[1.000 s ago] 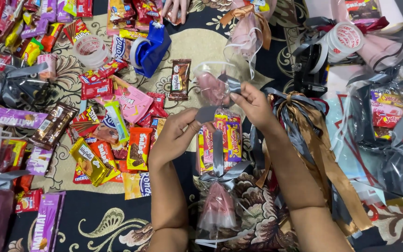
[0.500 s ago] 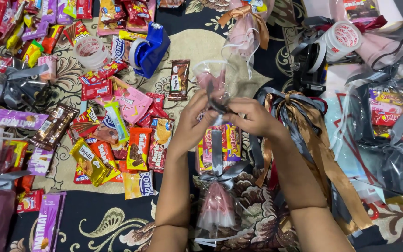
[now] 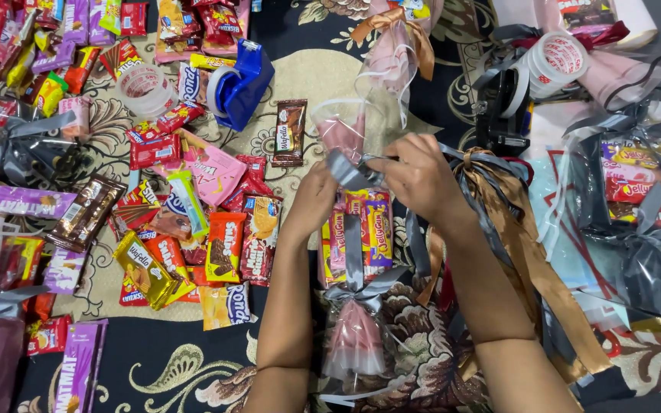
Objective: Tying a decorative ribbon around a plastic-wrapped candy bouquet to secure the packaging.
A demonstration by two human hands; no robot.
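While the left hand (image 3: 311,200) and right hand (image 3: 415,177) pinch a grey ribbon (image 3: 346,170) between them, the cellophane snack bag (image 3: 357,237) (ribbon-tied lower down) lies at six o'clock beneath both.

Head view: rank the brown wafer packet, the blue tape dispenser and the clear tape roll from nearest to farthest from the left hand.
From the left hand:
1. Brown wafer packet, just up-left.
2. Blue tape dispenser, farther up-left.
3. Clear tape roll, farthest left.

gift bag (image 3: 353,229) top hidden, forearms cropped
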